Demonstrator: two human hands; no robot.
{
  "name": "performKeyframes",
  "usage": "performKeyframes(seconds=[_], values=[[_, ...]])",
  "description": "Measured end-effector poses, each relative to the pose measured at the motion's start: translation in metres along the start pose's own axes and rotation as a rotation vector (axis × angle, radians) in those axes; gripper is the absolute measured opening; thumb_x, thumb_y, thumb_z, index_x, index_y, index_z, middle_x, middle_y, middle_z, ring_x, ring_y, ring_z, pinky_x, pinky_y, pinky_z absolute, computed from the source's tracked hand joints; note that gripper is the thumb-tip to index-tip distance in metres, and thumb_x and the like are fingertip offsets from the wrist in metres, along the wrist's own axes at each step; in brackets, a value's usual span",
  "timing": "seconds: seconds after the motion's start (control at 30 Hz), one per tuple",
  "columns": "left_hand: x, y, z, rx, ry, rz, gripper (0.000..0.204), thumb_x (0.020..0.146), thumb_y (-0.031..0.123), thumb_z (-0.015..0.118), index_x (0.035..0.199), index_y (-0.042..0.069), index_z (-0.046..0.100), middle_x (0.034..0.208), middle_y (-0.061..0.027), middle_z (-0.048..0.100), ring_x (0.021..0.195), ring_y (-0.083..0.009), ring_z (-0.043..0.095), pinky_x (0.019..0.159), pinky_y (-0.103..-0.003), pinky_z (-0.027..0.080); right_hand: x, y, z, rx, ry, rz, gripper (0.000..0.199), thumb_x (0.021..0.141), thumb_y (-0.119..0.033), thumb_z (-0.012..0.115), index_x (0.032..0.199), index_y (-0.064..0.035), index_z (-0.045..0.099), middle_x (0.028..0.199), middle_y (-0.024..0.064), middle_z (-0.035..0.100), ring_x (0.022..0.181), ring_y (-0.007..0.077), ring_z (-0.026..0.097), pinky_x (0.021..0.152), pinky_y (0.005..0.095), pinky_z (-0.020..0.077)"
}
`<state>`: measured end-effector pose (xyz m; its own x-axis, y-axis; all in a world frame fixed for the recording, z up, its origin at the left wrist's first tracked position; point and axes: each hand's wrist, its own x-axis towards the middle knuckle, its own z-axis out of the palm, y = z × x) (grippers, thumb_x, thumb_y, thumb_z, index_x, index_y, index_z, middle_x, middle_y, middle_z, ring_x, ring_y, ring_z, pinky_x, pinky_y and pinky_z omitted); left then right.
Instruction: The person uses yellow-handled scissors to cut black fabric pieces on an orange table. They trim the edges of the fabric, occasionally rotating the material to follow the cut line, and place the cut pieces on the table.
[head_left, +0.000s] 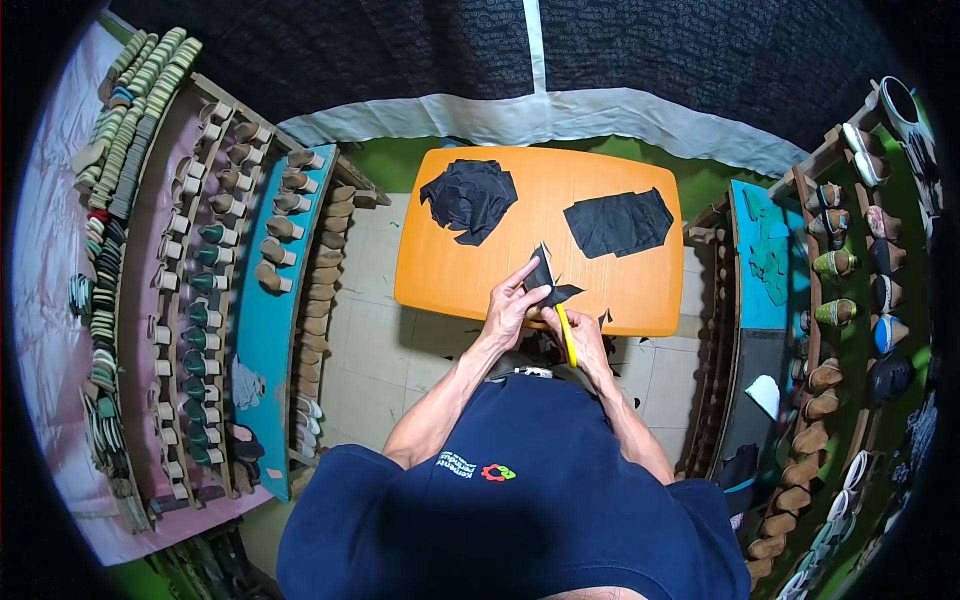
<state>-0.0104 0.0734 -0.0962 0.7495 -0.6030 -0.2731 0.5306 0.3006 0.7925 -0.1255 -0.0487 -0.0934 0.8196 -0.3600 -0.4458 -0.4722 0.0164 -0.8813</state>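
Head view: hands [545, 310] pinching black piece [545, 280]

Pale tiled floor [370, 350] underfoot. Orange rectangular wooden table [620, 290] at centre. Dark patterned fabric backdrop [400, 50] behind, white cloth strip [500, 118] along its lower edge. Slanted wooden racks of shoe lasts [215, 290] left, similar wooden shelving [825, 330] right. Even lighting.

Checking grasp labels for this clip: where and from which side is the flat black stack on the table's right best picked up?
Judging by its pose, take the black stack at its near edge, coming from the person's side. It lies flat on the orange table with bare surface in front, so fingers could slide under there. Both hands are busy: left hand on a black piece, right hand with a yellow-handled tool.
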Motion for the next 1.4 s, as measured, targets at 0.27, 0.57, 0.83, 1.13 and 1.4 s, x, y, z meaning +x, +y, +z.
performKeyframes(seconds=[0.27,0.57,0.83,1.13,1.4], values=[[0.010,0.017,-0.011,-0.114,0.134,0.072,0.044,0.083,-0.005,0.069,0.127,-0.005,0.063,0.115,-0.0135,0.070,0.102,-0.0169,0.067,0.097,-0.029,0.051,-0.006,0.003,-0.011,0.011,-0.004,0.094,0.058,0.082,-0.060,0.075,0.069,-0.0051,0.065,0.058,-0.0035,0.046,0.057,0.0072,0.042,0.052,0.0283,0.0338],[0.030,0.068,-0.046,0.031,0.096,0.034,0.034,0.086,-0.003,0.069,0.120,-0.003,0.067,0.112,-0.0143,0.072,0.100,-0.0182,0.069,0.094,-0.030,0.055,-0.020,0.044,-0.030,-0.364,0.009,0.277,0.067,0.075,-0.070,0.075,0.059,-0.0076,0.055,0.057,-0.0003,0.053,0.056,0.0094,0.048,0.052,0.0297,0.0365],[0.028,0.114,-0.047,0.361,-0.192,-0.185,0.040,0.080,-0.001,0.058,0.118,-0.004,0.070,0.115,-0.0134,0.072,0.102,-0.0147,0.068,0.092,-0.024,0.053,-0.022,0.023,-0.036,0.030,-0.141,0.087,0.057,0.095,-0.059,0.059,0.083,-0.0033,0.059,0.058,-0.0011,0.046,0.051,0.0104,0.046,0.049,0.0270,0.0376],[0.033,0.119,-0.050,0.562,-0.350,-0.283,0.046,0.070,0.000,0.057,0.113,-0.004,0.073,0.116,-0.0150,0.072,0.099,-0.0165,0.068,0.093,-0.025,0.051,-0.031,-0.027,-0.019,0.040,-0.363,0.067,0.051,0.099,-0.051,0.056,0.093,-0.0007,0.062,0.066,-0.0002,0.052,0.059,0.0097,0.048,0.053,0.0275,0.0393],[0.037,0.115,-0.050,0.583,-0.354,-0.382,0.049,0.068,0.000,0.057,0.114,-0.004,0.072,0.115,-0.0131,0.072,0.096,-0.0146,0.066,0.091,-0.023,0.051,-0.024,-0.034,-0.018,-0.025,-0.318,0.061,0.054,0.097,-0.055,0.058,0.087,-0.0018,0.062,0.064,-0.0015,0.049,0.058,0.0097,0.045,0.053,0.0284,0.0373]])
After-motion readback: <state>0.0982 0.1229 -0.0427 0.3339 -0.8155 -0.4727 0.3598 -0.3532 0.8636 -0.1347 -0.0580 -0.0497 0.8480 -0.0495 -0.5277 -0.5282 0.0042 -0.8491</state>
